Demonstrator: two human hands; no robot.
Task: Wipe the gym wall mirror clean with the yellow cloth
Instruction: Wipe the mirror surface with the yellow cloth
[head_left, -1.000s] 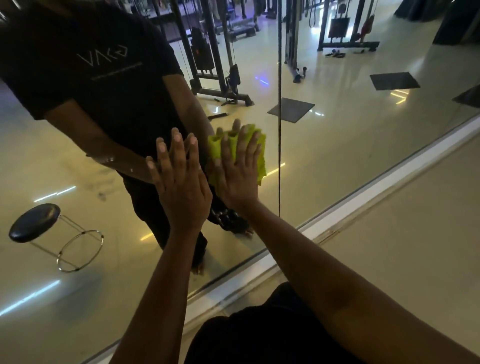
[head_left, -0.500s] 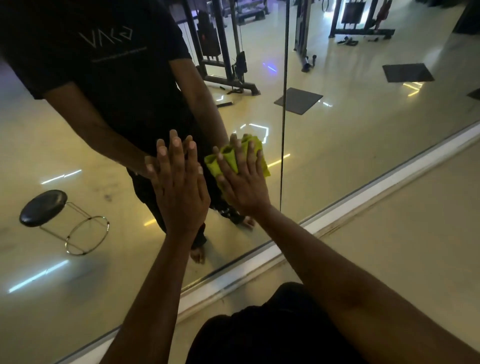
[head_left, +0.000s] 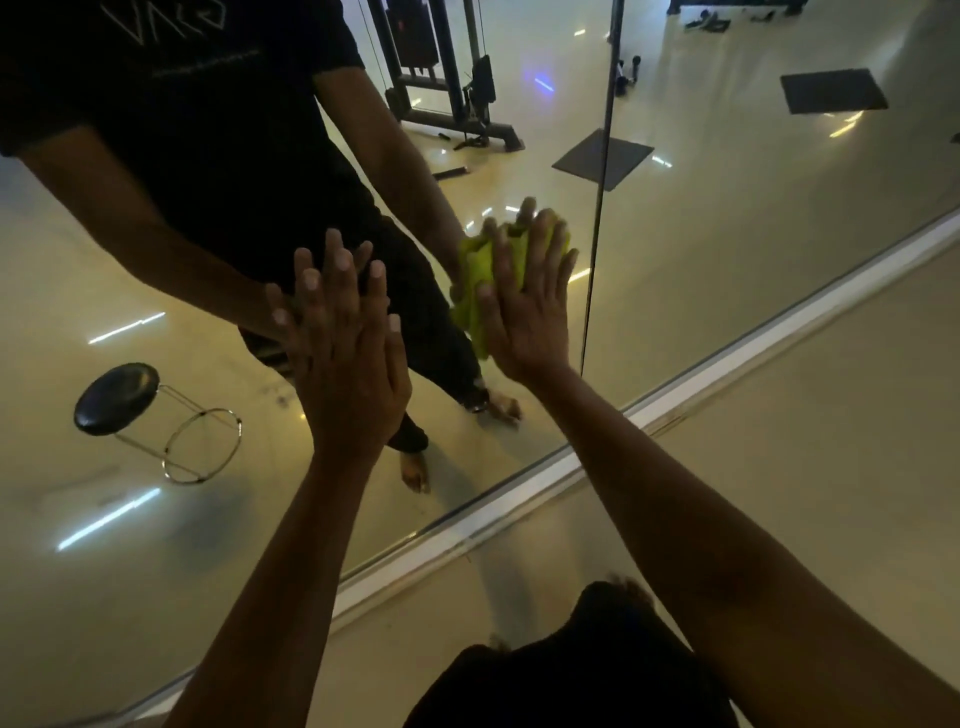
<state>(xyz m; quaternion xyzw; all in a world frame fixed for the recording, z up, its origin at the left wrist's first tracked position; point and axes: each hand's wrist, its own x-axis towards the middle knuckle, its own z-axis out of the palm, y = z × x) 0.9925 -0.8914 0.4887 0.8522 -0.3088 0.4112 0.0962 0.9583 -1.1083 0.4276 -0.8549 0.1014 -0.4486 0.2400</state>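
The wall mirror (head_left: 753, 218) fills most of the view and reflects me and the gym. My right hand (head_left: 524, 306) presses the crumpled yellow cloth (head_left: 480, 275) flat against the glass with straight fingers, just left of the vertical seam (head_left: 597, 208) between two mirror panels. Most of the cloth is hidden under the palm; its edge sticks out on the left and at the fingertips. My left hand (head_left: 345, 353) lies flat on the glass with spread fingers, a little to the left and lower, holding nothing.
A white strip (head_left: 519, 514) runs along the mirror's bottom edge where it meets the beige floor (head_left: 805, 441). Reflected in the glass are a black round stool (head_left: 117, 397), a cable machine (head_left: 447, 78) and dark floor mats (head_left: 602, 158).
My right hand has slid the cloth to the right, closer to the panel seam. My left hand stays flat on the glass. The camera has tipped further down.
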